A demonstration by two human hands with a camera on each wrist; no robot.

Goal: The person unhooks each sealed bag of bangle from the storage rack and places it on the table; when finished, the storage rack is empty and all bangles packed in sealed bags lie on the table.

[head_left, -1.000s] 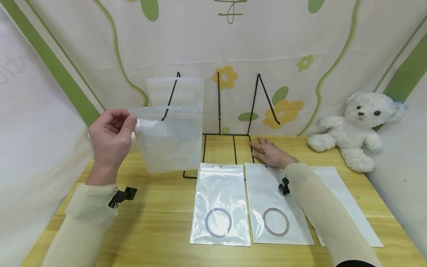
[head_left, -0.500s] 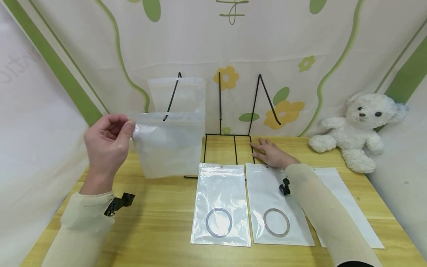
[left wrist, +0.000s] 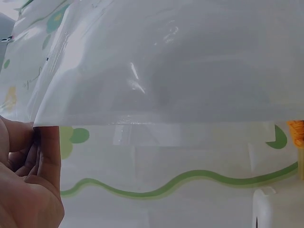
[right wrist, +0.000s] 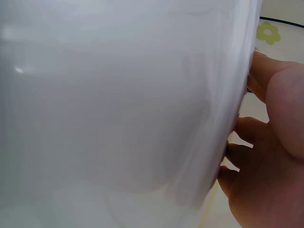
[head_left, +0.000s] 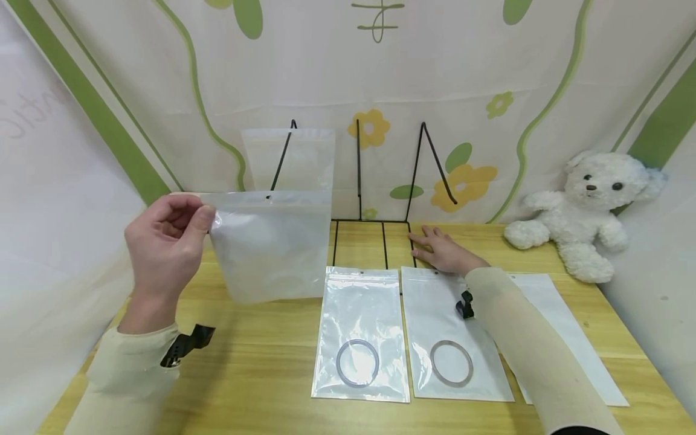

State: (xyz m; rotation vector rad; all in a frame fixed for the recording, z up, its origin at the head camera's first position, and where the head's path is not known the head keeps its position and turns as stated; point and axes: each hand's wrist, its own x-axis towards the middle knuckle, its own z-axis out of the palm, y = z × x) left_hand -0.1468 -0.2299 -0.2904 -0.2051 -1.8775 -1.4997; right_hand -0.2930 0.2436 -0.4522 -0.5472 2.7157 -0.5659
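Front pouch (head_left: 272,248) lower, hole end (head_left: 285,199) up

Bag (head_left: 269,248) at left hook (head_left: 281,162), perhaps on it.

Your pinched pouch (head_left: 266,248) hides the rear pouch (head_left: 309,160)'s lower part; the head view crops your left sleeve (head_left: 125,380).

A fluffy white teddy bear (head_left: 584,202) sat at the right of the head view, on the far right part of the wooden table (head_left: 255,374), whose yellowish grain ran across the bottom. White cloth (head_left: 304,66) spanned the top, printed with wavy green lines (head_left: 522,151), leaves (head_left: 458,157) and yellow flowers (head_left: 376,120); a green band (head_left: 89,109) slanted down at upper left. In the left wrist view, an orange object (left wrist: 297,133) showed at the right edge, above a white rounded object (left wrist: 282,209) at lower right.
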